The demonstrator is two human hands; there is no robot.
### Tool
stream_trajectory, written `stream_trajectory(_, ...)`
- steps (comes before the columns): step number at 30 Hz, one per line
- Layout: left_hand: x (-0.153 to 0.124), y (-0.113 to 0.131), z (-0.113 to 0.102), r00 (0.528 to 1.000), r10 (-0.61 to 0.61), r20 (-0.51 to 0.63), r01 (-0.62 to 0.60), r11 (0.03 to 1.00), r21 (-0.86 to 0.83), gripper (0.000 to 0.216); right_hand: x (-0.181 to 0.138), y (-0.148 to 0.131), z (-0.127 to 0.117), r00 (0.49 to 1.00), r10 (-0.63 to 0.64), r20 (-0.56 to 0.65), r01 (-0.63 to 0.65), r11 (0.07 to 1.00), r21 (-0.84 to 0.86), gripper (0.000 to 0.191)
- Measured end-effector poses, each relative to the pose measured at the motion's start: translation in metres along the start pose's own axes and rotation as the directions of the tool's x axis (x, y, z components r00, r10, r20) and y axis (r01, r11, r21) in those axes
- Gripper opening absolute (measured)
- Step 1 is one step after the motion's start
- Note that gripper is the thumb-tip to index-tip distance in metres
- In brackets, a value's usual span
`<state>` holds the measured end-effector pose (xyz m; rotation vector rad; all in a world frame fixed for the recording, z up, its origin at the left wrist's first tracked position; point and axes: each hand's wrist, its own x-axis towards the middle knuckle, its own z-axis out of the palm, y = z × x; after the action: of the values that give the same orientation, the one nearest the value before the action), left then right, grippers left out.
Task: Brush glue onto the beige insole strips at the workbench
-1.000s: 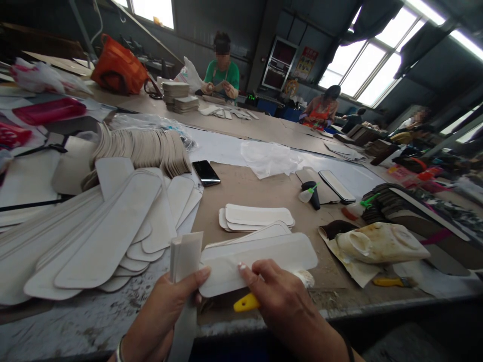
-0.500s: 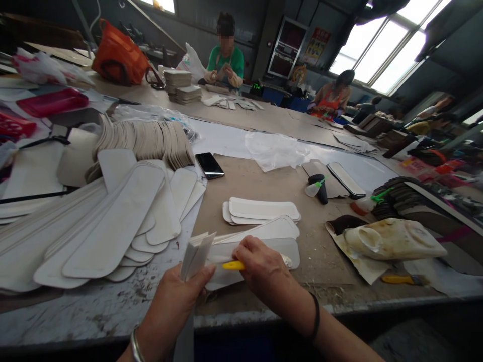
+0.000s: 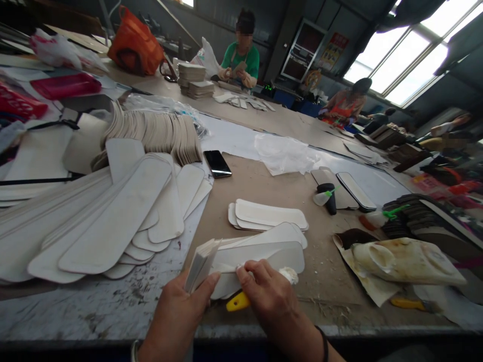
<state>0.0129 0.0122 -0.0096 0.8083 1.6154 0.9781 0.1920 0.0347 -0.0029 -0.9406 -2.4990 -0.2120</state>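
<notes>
My left hand (image 3: 188,301) is closed around a bundle of thin pale strips (image 3: 203,264), thumb pressed on the near side. My right hand (image 3: 269,296) grips a yellow-handled brush (image 3: 238,301), its tip coated in white paste and poking out past the knuckles. The same hand's thumb and forefinger pinch at the edge of a pale sheet joined to the bundle; the exact contact is partly hidden. Beneath and behind the hands lie long white rounded panels (image 3: 279,255). A small pile of similar panels (image 3: 269,213) rests just beyond them.
Many long panels (image 3: 116,216) fan out on the left, before a row of curved pieces (image 3: 151,131). A phone (image 3: 217,164) lies behind. To the right are a small glue bottle (image 3: 322,197), a cut-open stained plastic jug (image 3: 407,259) and another yellow-handled brush (image 3: 409,303). Co-workers sit across the table.
My right hand has come down and closer to me, its thumb and forefinger now at the sheet's edge. The brush handle has tilted lower. The whole view has shifted slightly.
</notes>
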Motion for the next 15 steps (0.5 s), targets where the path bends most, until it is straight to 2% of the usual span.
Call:
stream_trajectory(4,-0.004,0.003,-0.004,0.999,0.039,-0.023,-0.039,0.999,0.035,0.039,0.0,0.003,0.001,1.0,0.016,-0.006,-0.016,0.999,0.042,0.025)
stream_trajectory(10,-0.008,0.008,-0.006,0.998,0.046,-0.035,-0.043,0.994,0.096,0.04,-0.003,0.007,0.007,0.983,0.179,0.037,-0.182,0.972,0.15,0.021)
stream_trajectory(15,-0.004,-0.003,-0.007,0.998,0.061,-0.004,-0.06,0.992,0.11,0.036,0.001,0.006,0.005,0.966,0.219,0.139,-0.23,0.971,0.07,0.012)
